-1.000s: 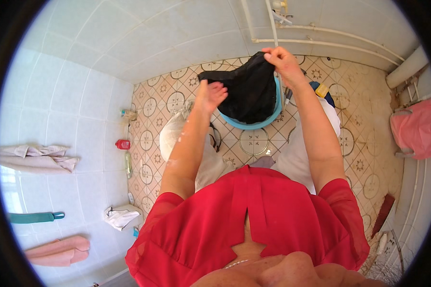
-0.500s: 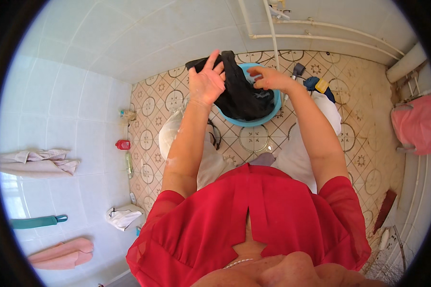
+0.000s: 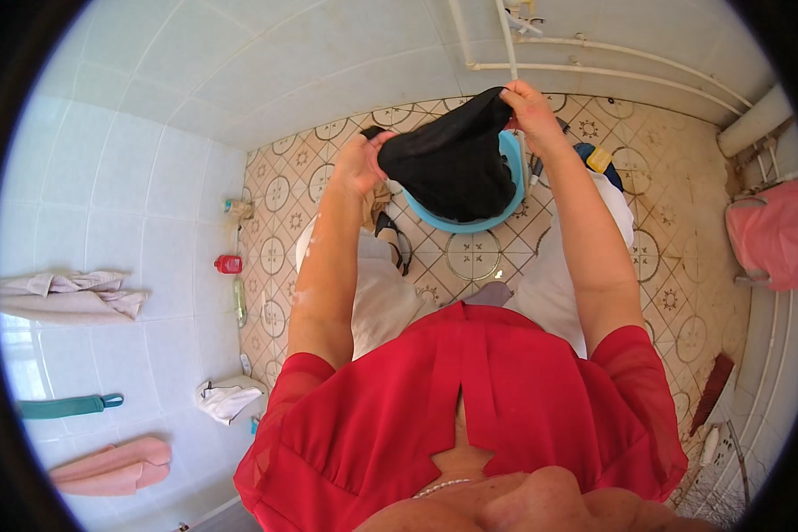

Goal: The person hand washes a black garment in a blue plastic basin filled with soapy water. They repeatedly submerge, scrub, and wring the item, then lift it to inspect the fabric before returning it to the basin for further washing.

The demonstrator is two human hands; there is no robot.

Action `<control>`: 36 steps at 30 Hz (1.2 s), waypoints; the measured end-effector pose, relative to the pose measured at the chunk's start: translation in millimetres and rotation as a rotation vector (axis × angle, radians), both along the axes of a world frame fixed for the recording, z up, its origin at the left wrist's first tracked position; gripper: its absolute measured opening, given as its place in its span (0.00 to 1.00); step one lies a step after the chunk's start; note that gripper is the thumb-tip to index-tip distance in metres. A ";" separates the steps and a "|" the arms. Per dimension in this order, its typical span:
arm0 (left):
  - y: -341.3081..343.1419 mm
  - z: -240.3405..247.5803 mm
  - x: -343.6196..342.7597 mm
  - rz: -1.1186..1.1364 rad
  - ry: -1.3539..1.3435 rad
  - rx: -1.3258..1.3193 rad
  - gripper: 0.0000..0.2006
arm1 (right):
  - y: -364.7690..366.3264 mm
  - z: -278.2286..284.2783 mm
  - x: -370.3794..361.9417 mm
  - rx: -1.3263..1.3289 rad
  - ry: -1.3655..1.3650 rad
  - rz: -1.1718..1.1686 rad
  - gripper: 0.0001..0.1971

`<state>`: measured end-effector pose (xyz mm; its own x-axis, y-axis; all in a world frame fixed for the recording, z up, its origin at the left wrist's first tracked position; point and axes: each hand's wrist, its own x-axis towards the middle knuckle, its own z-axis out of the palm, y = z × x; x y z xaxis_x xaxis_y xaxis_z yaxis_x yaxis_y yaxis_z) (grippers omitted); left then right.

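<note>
A wet black garment (image 3: 452,160) is stretched between my two hands, its lower part hanging into a light blue basin (image 3: 477,225) on the floor. My left hand (image 3: 362,163) is closed on the garment's left edge, a small dark end of it sticking out past the fingers. At the far right corner of the cloth, my right hand (image 3: 532,113) pinches the edge between thumb and fingers. The cloth hides most of the basin's inside. Traces of foam show on my left forearm.
A white hose (image 3: 507,44) comes down behind the basin. Right of it lie a dark brush (image 3: 535,170) and a yellow block (image 3: 599,160) on dark blue cloth. A red bottle (image 3: 228,264) stands by the left wall. A long red-brown brush (image 3: 713,390) lies at the right.
My right hand has moved away and taken hold of the garment's far right corner. My left hand, open before, has closed on its left edge. The cloth is now spread wide.
</note>
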<state>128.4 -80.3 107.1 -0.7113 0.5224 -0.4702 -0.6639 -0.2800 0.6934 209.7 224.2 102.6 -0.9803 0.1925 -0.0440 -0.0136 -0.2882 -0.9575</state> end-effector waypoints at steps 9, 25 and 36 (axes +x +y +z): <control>28.8 -3.5 48.7 -0.238 0.030 0.045 0.32 | -0.6 -3.7 0.0 -0.072 -0.046 -0.021 0.06; 55.0 36.8 54.6 -0.085 0.077 0.525 0.31 | -51.2 -4.3 13.7 0.154 -0.023 0.469 0.11; 76.0 50.2 75.2 -0.164 0.018 0.543 0.30 | -81.8 -25.3 10.7 0.198 -0.121 0.488 0.15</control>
<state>203.6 -4.3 157.2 -0.6061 0.7901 -0.0919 -0.7182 -0.4939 0.4901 220.3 142.5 77.3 -0.9481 -0.2682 -0.1708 0.1900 -0.0470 -0.9807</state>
